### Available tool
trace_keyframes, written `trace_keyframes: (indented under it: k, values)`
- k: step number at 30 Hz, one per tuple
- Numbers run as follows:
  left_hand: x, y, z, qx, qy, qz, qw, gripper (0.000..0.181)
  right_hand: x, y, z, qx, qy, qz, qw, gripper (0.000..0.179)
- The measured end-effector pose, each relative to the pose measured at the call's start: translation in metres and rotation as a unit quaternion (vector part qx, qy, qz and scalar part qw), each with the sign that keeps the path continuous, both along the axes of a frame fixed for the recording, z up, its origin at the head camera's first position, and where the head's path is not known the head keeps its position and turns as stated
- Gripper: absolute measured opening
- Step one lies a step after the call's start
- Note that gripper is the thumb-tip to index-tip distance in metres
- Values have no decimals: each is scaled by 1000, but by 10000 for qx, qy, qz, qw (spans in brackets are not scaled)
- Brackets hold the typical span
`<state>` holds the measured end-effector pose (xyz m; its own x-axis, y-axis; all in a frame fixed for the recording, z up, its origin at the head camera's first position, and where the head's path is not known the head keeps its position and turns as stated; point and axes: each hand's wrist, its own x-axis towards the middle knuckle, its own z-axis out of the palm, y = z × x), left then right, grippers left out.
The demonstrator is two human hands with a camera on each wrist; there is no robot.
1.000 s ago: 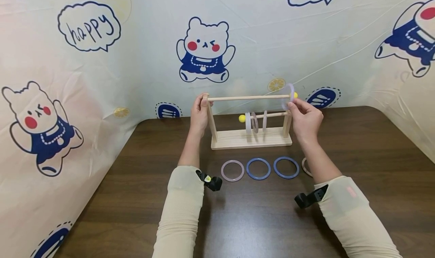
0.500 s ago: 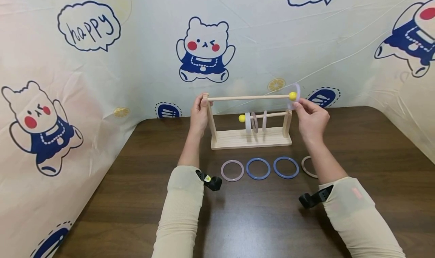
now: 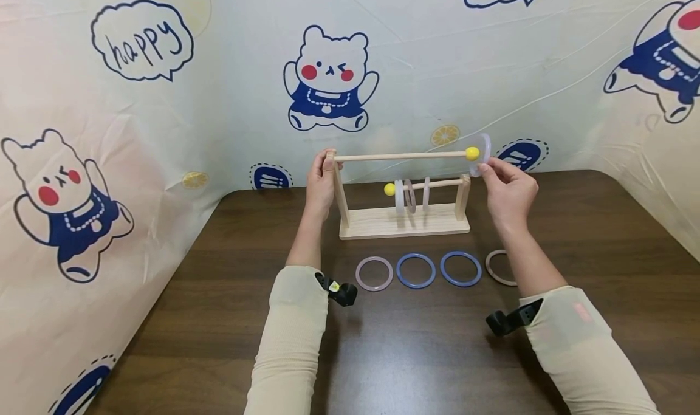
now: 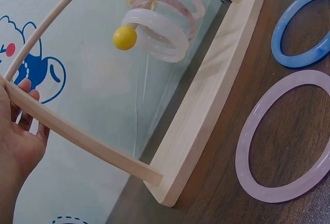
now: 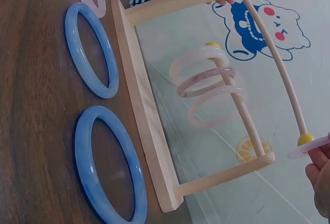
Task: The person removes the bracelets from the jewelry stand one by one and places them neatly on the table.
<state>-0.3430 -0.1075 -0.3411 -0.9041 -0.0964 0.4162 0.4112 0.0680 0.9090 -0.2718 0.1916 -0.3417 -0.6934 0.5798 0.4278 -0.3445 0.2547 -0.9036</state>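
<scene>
My left hand (image 3: 321, 184) grips the top of the left post of a wooden bangle stand (image 3: 404, 226). Between thumb and fingers, my right hand (image 3: 511, 193) pinches a pale lavender bangle (image 3: 487, 144), just right of the yellow ball (image 3: 472, 154) that tips the bare upper rod (image 3: 404, 157). In the right wrist view, that bangle overlaps the ball's edge. The lower rod juts leftward from the right post (image 3: 462, 197) to another yellow ball (image 3: 389, 189). It carries a whitish bangle (image 3: 400, 199), a mauve one (image 4: 180, 10) and a pale pink one (image 3: 426, 191).
In front of the stand, a row of bangles lies on the dark wooden table (image 3: 404, 348): a lilac one (image 3: 358, 274), a blue one (image 3: 398, 271), a second blue one (image 3: 461, 285) and a beige one (image 3: 488, 268), partly hidden by the right forearm. A printed cloth (image 3: 229, 111) hangs behind.
My right hand has moved right with the lavender bangle, from around the upper rod's end to beyond the yellow ball. The left hand and the stand have stayed put.
</scene>
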Motion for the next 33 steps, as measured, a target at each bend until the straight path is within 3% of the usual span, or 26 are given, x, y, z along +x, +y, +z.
trace_keyframes:
  k: [9, 13, 19, 33]
  values:
    - [1, 0, 0, -47, -113, 14, 9999, 43, 1, 8, -4, -88, -56, 24, 9999, 25]
    - [0, 0, 1, -14, -93, 13, 10000, 42, 4, 14, -1, -666, -67, 274, 9974, 21]
    - [0, 0, 1, -19, -24, -23, 10000, 42, 10, 25, 2, -2024, 159, 903, 9750, 9]
    - [0, 0, 1, -13, -101, -14, 9999, 42, 26, 51, 6, -3010, 439, 1597, 9391, 9]
